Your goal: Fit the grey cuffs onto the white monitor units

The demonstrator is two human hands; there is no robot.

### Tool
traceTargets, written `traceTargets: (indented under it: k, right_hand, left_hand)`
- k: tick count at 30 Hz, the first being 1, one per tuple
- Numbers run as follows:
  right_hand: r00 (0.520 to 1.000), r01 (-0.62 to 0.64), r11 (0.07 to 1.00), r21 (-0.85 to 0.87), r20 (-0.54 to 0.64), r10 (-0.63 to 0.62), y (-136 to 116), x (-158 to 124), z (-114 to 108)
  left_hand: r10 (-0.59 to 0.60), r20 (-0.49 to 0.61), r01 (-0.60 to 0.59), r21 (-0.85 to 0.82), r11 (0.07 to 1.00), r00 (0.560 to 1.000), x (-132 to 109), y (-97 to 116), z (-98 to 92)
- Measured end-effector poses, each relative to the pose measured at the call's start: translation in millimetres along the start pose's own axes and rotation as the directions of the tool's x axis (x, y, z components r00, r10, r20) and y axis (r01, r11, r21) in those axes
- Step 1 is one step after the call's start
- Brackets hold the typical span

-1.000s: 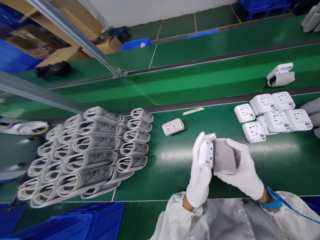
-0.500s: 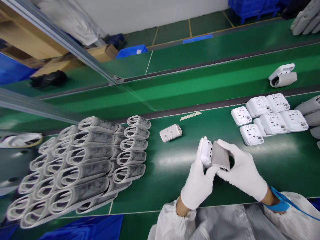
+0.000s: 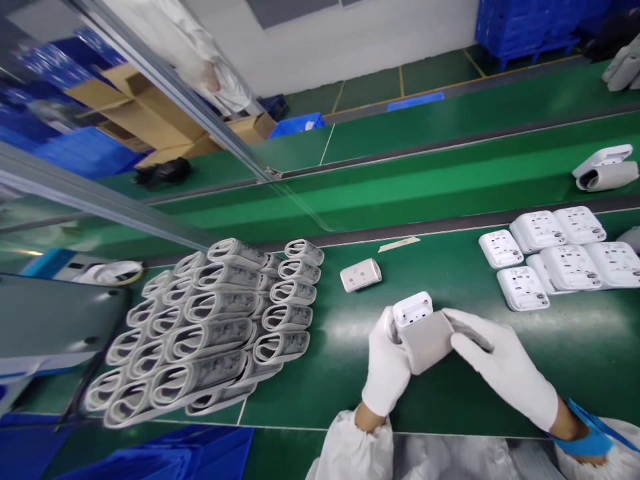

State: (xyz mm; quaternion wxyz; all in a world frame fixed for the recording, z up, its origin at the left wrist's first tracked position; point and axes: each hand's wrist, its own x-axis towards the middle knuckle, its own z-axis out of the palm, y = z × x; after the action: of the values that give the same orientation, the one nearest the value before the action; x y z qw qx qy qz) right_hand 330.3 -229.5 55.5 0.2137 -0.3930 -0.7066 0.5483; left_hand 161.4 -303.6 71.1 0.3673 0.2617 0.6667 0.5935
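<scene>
My left hand (image 3: 389, 363), in a white glove, is closed around a white blood pressure monitor (image 3: 414, 312) and the grey cuff (image 3: 427, 341) wrapped against it. The monitor's end with small slots faces up and the cuff hangs below, nearer to me. The gloved right hand (image 3: 500, 363) grips the cuff's right edge, thumb and forefinger at its corner; its other fingers are partly hidden. Beyond my hands lies a single rolled cuff piece (image 3: 361, 275) with small round marks on its flat face.
Many rolled grey cuffs (image 3: 220, 307) are stacked at left. Several white monitor units (image 3: 523, 288) lie at right. A monitor with cuff (image 3: 605, 168) rests on the green conveyor (image 3: 425, 183). A tape strip (image 3: 399, 245) sticks to the table. A metal post (image 3: 200, 93) rises at left.
The monitor and cuff have been turned so the slotted end and the cuff's broad face show. My right hand has shifted to the cuff's right edge. The view has swung left.
</scene>
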Motion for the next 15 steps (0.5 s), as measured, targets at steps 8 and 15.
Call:
traceTargets:
  k: [8, 15]
  right_hand:
    - [0.991, 0.082, 0.996, 0.040, 0.104, -0.086, 9.3, 4.9, -4.9]
    - [0.979, 0.176, 0.984, -0.035, 0.106, -0.171, -1.3, -2.2, 3.4]
  left_hand:
    - [-0.020, 0.230, 0.060, -0.167, 0.984, 0.973, -0.8, -1.9, -6.0]
    - [-0.146, 0.356, 0.170, -0.038, 0.985, 0.923, 0.8, -7.1, -12.7]
